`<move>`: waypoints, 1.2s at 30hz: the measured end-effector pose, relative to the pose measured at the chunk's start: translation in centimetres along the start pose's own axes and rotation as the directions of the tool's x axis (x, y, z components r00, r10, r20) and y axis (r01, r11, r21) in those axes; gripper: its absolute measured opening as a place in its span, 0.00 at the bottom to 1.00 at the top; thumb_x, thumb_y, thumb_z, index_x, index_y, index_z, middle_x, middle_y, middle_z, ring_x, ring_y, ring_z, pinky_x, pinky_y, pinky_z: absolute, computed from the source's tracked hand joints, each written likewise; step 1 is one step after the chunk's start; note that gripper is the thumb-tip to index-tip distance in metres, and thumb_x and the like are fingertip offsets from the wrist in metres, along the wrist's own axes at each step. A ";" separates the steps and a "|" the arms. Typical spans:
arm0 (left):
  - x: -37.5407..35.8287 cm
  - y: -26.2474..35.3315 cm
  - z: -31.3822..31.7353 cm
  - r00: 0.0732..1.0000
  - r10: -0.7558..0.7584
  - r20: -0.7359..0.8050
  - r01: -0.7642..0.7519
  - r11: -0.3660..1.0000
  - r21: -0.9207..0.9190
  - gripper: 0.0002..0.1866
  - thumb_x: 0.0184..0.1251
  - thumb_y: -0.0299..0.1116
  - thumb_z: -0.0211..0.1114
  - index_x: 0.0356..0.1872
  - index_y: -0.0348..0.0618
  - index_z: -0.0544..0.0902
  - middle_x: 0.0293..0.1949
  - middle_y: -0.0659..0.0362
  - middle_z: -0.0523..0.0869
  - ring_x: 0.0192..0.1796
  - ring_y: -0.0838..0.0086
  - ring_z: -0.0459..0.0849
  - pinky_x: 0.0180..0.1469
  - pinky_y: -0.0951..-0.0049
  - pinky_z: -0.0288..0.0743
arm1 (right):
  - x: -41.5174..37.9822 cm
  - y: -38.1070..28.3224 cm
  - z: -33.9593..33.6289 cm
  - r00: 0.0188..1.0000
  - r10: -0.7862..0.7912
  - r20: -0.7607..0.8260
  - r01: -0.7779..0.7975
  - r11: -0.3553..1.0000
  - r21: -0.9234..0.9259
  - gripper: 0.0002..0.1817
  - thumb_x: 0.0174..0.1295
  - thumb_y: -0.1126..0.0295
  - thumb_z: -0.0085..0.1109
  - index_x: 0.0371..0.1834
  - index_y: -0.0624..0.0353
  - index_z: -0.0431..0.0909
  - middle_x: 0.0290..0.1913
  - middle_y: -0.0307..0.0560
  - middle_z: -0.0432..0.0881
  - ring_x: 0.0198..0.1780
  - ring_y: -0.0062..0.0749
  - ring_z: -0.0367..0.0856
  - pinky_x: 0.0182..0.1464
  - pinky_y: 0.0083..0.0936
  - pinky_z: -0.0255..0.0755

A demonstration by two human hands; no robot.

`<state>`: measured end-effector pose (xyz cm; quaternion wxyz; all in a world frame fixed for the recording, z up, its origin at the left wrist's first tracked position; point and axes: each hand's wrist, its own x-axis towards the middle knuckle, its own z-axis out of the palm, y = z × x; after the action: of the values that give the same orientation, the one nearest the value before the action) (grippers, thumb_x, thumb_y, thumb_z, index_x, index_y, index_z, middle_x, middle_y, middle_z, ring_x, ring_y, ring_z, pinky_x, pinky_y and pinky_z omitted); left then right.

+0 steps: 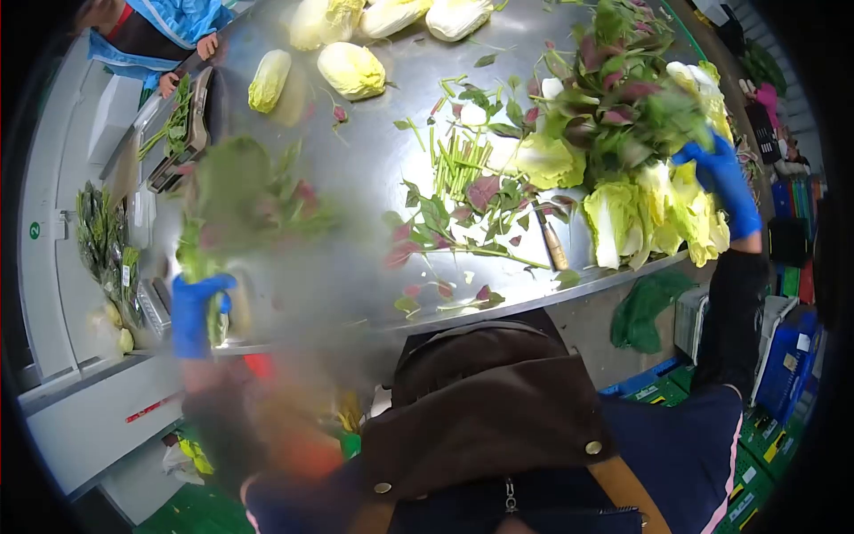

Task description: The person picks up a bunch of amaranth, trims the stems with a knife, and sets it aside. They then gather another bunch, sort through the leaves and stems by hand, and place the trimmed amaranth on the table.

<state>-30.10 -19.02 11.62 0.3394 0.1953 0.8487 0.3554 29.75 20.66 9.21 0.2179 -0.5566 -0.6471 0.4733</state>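
My left hand (197, 319), in a blue glove, is closed round the stems of a bunch of leafy amaranth (258, 191), green with dark red patches, over the left of the metal table. A smear on the lens blurs much of it. On the right, my right hand (728, 185), also gloved, has its fingers curled at blurred amaranth leaves on the edge of a big amaranth heap (614, 111). Below that hand lie loose outer cabbage leaves (654, 214). A knife (551, 238) with a wooden handle rests near the front edge, beside cut stems (461, 165) and scattered leaves.
Several napa cabbages (351, 71) lie at the table's far side. A scale (182, 133) with greens on it stands at the left, near a person in a blue plastic cover (182, 22). Bagged greens (107, 249) are at far left. Green crates (756, 445) stand at lower right.
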 end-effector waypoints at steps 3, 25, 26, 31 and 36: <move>-0.5 -0.9 0.8 0.995 0.022 -0.099 -0.061 0.910 -0.409 0.08 0.53 0.29 0.64 0.32 0.36 0.81 0.22 0.61 0.80 0.20 0.80 0.76 0.21 0.82 0.66 | 0.4 -1.2 0.3 0.999 0.048 0.024 -0.049 0.998 0.036 0.19 0.61 0.66 0.58 0.53 0.62 0.70 0.30 0.40 0.82 0.15 0.11 0.63 0.16 0.13 0.56; -6.5 -9.6 31.2 0.843 -0.017 0.537 0.515 0.311 -0.799 0.21 0.58 0.31 0.63 0.53 0.39 0.74 0.46 0.56 0.81 0.46 0.67 0.81 0.52 0.66 0.75 | -11.2 3.8 35.1 0.659 0.165 0.734 -0.538 0.785 0.307 0.16 0.64 0.60 0.55 0.48 0.61 0.76 0.40 0.47 0.81 0.37 0.32 0.81 0.42 0.27 0.74; -6.8 -8.8 31.4 0.881 -0.086 0.464 0.465 0.327 -0.822 0.21 0.58 0.31 0.62 0.53 0.39 0.74 0.47 0.55 0.82 0.48 0.66 0.81 0.54 0.66 0.74 | -10.8 5.0 35.5 0.736 0.063 0.674 -0.328 0.904 0.275 0.19 0.64 0.57 0.54 0.48 0.62 0.76 0.42 0.51 0.80 0.40 0.36 0.80 0.44 0.30 0.73; -6.9 -10.1 32.7 0.854 -0.004 0.521 0.519 0.089 -0.850 0.22 0.60 0.33 0.60 0.56 0.40 0.72 0.46 0.55 0.82 0.46 0.66 0.82 0.51 0.65 0.76 | -10.2 3.6 33.8 0.789 -0.230 0.570 0.360 0.925 -0.125 0.33 0.62 0.43 0.50 0.53 0.67 0.70 0.50 0.64 0.74 0.53 0.54 0.72 0.55 0.40 0.66; -7.2 -9.6 33.7 0.876 -0.055 0.479 0.477 -0.044 -0.878 0.22 0.62 0.39 0.57 0.54 0.37 0.73 0.44 0.52 0.83 0.42 0.65 0.84 0.40 0.67 0.81 | -10.2 3.5 33.1 0.794 -0.405 0.453 0.562 0.773 -0.295 0.38 0.60 0.41 0.50 0.54 0.72 0.67 0.51 0.67 0.73 0.55 0.57 0.71 0.57 0.41 0.65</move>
<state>-1.90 -13.74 -9.76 0.5638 -0.2177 0.3122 0.7330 7.65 -1.24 -6.43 0.0871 -0.3028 -0.8840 0.3455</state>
